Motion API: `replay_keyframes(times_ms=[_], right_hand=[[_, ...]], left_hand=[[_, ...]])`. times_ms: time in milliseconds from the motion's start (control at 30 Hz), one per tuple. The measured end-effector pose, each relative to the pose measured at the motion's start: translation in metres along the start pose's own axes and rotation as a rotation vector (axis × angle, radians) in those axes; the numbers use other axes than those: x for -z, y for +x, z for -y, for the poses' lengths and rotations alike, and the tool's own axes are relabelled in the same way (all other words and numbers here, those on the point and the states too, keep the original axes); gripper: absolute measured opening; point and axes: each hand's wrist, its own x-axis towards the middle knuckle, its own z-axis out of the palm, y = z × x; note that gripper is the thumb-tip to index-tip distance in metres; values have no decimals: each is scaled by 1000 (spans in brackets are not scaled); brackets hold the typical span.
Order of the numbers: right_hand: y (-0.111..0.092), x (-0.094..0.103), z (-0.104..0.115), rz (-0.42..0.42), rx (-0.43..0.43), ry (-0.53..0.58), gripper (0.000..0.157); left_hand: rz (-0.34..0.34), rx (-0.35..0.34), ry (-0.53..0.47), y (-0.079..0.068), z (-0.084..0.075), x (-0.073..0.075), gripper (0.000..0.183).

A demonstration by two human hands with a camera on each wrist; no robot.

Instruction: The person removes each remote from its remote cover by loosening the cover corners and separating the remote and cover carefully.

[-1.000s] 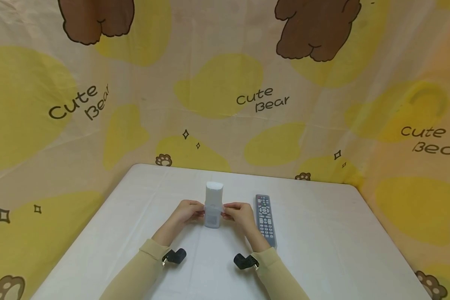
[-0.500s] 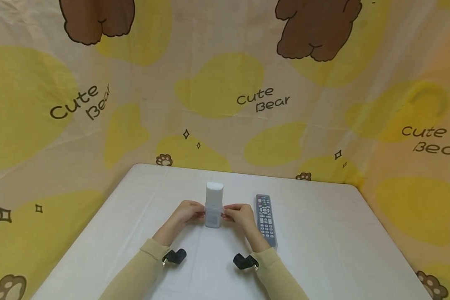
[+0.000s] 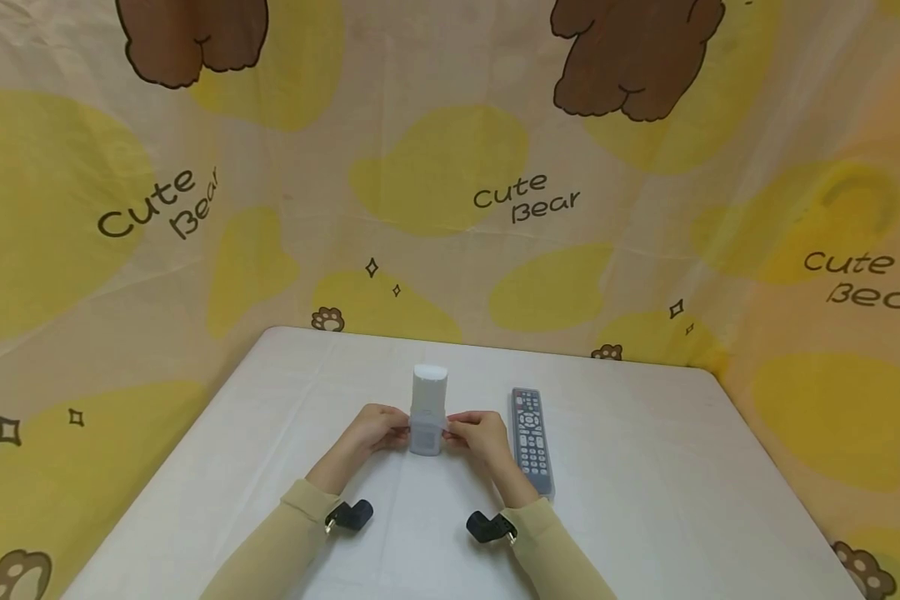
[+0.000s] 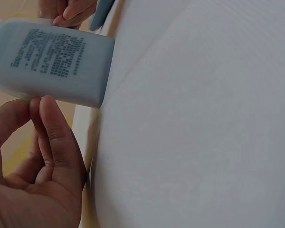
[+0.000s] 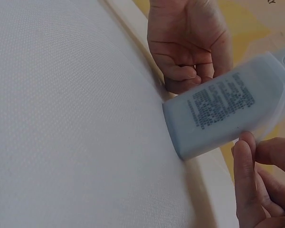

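In the head view a slim white device [image 3: 430,390] stands upright on the table, its lower part inside a translucent sleeve [image 3: 426,437]. On its left, my left hand [image 3: 378,426] pinches the sleeve's side edge between thumb and fingertips. My right hand [image 3: 482,432] pinches the opposite edge the same way. Both wrist views show rows of dark print [image 4: 50,52] through the sleeve on the side facing me. In the right wrist view the device's foot [image 5: 175,133] meets the tabletop. Its far face is hidden.
A grey remote control [image 3: 531,437] with pale buttons lies right of my right hand, close to the forearm. The white table [image 3: 667,467] ends at a patterned cloth backdrop [image 3: 435,175]. Small black cameras [image 3: 354,514] sit at both wrists.
Both hands have slid slightly down along the device, and the sleeve's upper rim has gone a little lower with them. The grey remote control has stayed put.
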Motion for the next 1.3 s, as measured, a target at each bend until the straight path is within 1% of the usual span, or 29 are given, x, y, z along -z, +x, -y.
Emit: replay_keyframes(times_ms=[133,333,467,733,867,967,1067,1167,1300], right_hand=[[4,0,-3,-8,-38,0,19],[3,-1,-3,-11,-39,20,19],[0,-2,-1,-13,-41,46,20],[3,-5,-5,-13,-18,64,21],[5,-6,-6,-16,18,78,24],[3,-6,-3,-44,54,0,21],[0,-8,1,-80,110,-130,18],[-3,-8,4,-115,190,-257,17],[-5,-8,7,-142,268,-334,15]], left_hand=[[-5,1,9,2,0,-1,15],[-2,-9,25,2,0,-1,16],[-10,-12,9,1,0,-2,14],[-27,-43,-19,1,5,-4,12],[-35,-48,-35,1,6,-6,11],[-30,-52,-40,1,6,-6,10],[-27,-53,-49,1,6,-6,10],[-30,-49,-47,0,6,-6,11],[-34,-45,-45,-2,5,-7,12]])
